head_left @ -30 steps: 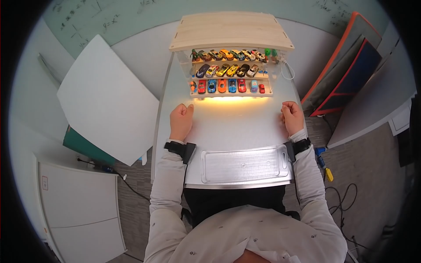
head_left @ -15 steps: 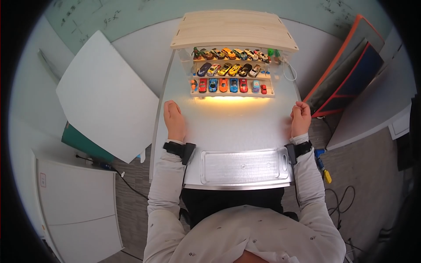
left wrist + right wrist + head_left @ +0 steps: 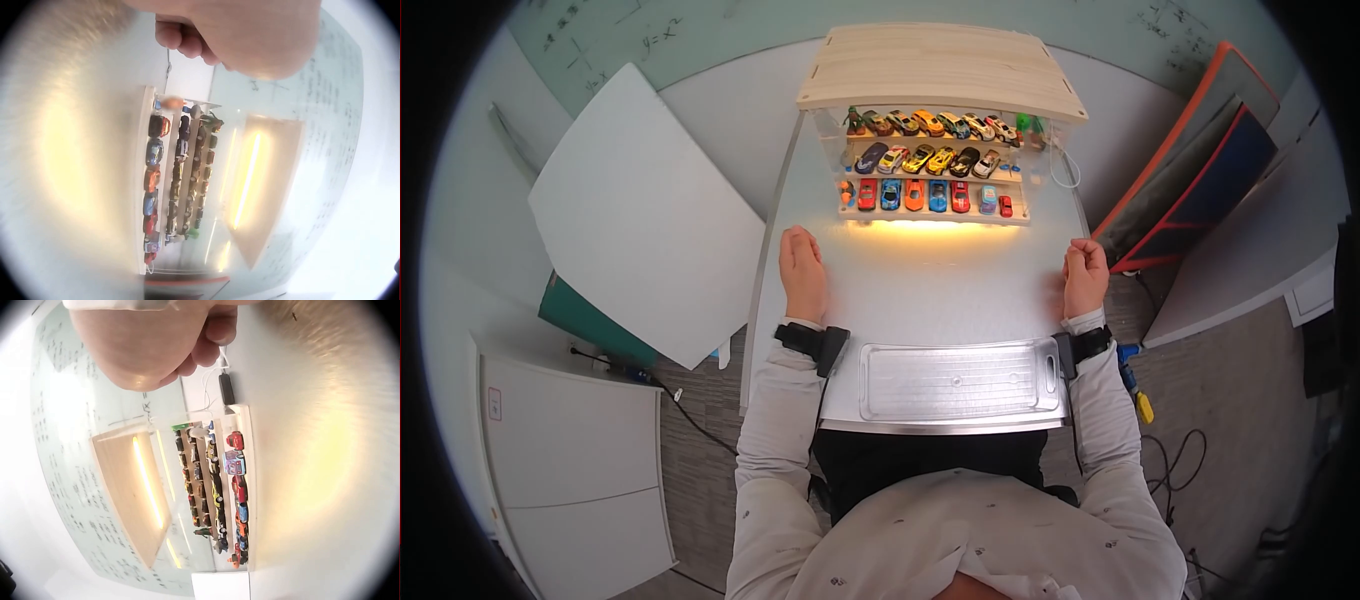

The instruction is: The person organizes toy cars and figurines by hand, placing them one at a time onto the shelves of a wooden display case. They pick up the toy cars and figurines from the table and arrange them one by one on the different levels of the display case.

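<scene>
Space between left hand [image 3: 803, 275] and right hand [image 3: 1085, 278] has been slightly widened; both are held curled closed, seemingly empty.

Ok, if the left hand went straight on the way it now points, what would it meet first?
Probably the white wall: the left hand seems to point just past the left side of the toy-car shelf. Depth is unclear, so it might brush that shelf first.

Head view down from above, wrist views nearer, low and sideways, all sharing the shelf [image 3: 940, 65]
</scene>
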Demonstrator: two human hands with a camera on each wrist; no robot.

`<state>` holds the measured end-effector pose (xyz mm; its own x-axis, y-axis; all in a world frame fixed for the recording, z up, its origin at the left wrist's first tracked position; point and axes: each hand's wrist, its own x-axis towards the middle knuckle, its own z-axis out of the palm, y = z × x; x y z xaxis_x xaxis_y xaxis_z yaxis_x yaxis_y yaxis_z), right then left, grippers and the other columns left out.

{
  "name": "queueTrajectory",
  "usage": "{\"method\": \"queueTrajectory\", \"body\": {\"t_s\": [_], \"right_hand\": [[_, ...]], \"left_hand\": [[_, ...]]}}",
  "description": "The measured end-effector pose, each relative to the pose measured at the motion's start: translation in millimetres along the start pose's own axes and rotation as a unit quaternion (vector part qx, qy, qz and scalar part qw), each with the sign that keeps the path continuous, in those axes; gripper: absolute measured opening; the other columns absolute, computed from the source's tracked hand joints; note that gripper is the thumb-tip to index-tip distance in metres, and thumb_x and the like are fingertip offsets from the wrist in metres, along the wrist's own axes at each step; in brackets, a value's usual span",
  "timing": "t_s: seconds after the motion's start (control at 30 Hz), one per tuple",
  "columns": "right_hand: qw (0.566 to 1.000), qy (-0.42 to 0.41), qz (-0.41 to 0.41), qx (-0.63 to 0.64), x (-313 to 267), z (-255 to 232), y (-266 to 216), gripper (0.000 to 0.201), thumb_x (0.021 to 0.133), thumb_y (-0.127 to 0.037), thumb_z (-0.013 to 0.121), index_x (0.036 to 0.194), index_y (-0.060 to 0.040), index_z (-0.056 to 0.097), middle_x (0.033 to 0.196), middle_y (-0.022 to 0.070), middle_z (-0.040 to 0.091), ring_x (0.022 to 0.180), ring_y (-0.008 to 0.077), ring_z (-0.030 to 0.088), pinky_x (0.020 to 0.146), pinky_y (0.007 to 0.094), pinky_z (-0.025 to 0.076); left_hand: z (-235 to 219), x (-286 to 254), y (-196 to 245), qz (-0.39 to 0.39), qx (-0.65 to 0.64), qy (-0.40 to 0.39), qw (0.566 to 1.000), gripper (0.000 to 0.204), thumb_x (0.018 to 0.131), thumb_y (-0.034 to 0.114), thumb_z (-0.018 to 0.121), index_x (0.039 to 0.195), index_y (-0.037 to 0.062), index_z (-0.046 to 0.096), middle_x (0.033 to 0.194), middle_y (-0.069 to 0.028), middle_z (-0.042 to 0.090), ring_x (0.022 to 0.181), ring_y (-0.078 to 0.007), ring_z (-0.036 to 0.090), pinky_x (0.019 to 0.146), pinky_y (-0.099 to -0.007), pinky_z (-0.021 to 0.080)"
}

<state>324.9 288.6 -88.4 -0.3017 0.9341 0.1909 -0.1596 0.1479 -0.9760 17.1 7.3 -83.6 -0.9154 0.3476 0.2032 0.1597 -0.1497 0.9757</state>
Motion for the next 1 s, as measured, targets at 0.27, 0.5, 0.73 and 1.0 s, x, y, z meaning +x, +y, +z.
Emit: {"method": "queueTrajectory", "body": {"t_s": [0.27,0.5,0.73,1.0], "right_hand": [[1.0,-0.003,-0.005,-0.007,-0.9,-1.2,1.3,0.009,0.098,-0.008,0.061,0.107,-0.0041,0.06,0.08,-0.0033,0.056,0.063,0.0037,0.048,0.055,0.0207,0.038],[1.0,-0.003,0.0,-0.016,-1.7,-0.4,1.0,0.008,0.098,-0.007,0.061,0.106,-0.0042,0.061,0.08,-0.0037,0.056,0.063,0.0034,0.047,0.055,0.0205,0.038],[1.0,-0.004,-0.002,-0.021,-2.4,0.0,-0.3,0.008,0.098,-0.007,0.061,0.105,-0.004,0.061,0.079,-0.004,0.056,0.062,0.0034,0.047,0.055,0.0207,0.038],[1.0,-0.01,-0.001,-0.011,-2.0,0.0,1.2,0.008,0.098,-0.008,0.061,0.106,-0.0038,0.061,0.079,-0.0042,0.055,0.062,0.0032,0.047,0.055,0.0205,0.038]], "left_hand": [[3.8,-1.3,2.4,0.005,0.004,0.017,1.0,0.038,0.111,0.031,0.039,0.08,0.0113,0.048,0.07,0.0042,0.043,0.062,-0.0063,0.037,0.055,-0.0239,0.031],[1.9,0.6,-3.0,0.014,0.014,0.016,1.0,0.039,0.111,0.032,0.04,0.079,0.0115,0.049,0.069,0.0045,0.042,0.061,-0.006,0.036,0.054,-0.0236,0.03],[2.4,0.1,-1.8,0.01,0.007,0.019,1.0,0.04,0.111,0.033,0.041,0.078,0.0119,0.048,0.068,0.0047,0.042,0.061,-0.0058,0.036,0.054,-0.0235,0.03],[1.3,1.1,-4.0,0.014,-0.002,0.016,1.0,0.04,0.111,0.032,0.041,0.077,0.0119,0.048,0.068,0.0045,0.043,0.061,-0.0059,0.037,0.054,-0.0235,0.03]]}}
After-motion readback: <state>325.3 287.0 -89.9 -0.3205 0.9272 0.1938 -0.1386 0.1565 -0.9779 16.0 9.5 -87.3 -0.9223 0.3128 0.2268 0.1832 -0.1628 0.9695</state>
